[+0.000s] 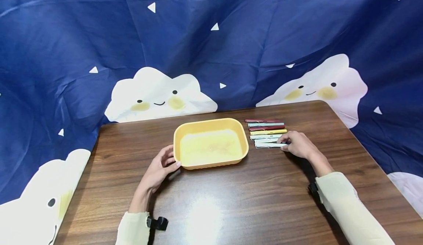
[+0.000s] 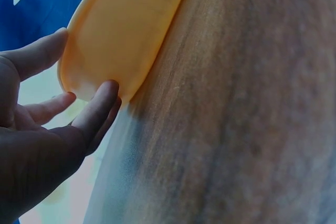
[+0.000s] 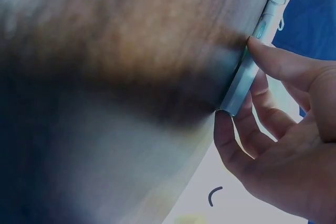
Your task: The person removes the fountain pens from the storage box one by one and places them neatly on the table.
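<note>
A yellow plastic basket (image 1: 211,164) stands on the table. My left hand (image 1: 160,169) is at its front left corner, thumb at the rim and fingers touching the outer wall (image 2: 118,40), none curled inside. To the basket's right, several capped pens lie side by side in a column: dark red (image 1: 261,121), yellow (image 1: 268,132) and light blue (image 1: 264,137). My right hand (image 1: 299,144) pinches the end of the frontmost light blue pen (image 1: 269,145). In the right wrist view, thumb and fingertips hold that pen (image 3: 241,85) by its barrel.
The brown wooden table (image 1: 238,201) carries a bright glare in front of the basket. Behind it hangs a dark blue curtain (image 1: 185,46) with white clouds. Dark straps with small devices (image 1: 158,223) sit at both wrists.
</note>
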Demonstrator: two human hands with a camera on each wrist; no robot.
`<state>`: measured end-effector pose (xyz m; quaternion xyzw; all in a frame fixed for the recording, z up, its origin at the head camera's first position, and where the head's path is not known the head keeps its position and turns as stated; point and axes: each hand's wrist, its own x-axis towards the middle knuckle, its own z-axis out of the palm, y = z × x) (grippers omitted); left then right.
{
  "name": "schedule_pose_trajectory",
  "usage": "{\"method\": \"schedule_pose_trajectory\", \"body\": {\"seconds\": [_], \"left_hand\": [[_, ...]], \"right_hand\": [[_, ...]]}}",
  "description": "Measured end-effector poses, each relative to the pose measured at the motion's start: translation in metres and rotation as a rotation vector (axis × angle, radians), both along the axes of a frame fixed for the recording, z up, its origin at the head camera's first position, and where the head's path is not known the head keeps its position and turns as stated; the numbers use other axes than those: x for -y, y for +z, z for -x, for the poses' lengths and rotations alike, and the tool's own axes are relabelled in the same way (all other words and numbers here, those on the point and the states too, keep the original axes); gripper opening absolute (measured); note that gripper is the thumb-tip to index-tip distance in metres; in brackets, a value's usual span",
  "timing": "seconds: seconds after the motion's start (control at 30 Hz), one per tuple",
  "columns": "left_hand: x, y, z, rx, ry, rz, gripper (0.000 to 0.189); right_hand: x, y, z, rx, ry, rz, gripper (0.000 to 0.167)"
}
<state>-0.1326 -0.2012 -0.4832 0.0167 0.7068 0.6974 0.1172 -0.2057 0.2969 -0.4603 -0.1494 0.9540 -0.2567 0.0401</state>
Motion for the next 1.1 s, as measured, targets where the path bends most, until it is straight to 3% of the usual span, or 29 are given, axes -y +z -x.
{"method": "schedule_pose_trajectory", "body": {"seconds": [0.67, 1.1], "left_hand": [[0.002, -0.002, -0.001, -0.009, -0.007, 0.032, 0.073], [0.011, 0.018, 0.003, -0.124, 0.034, 0.317, 0.068]], "right_hand": [[0.001, 0.007, -0.001, 0.017, -0.008, -0.014, 0.014], [0.034, 0.035, -0.005, -0.11, 0.02, 0.012, 0.03]]}}
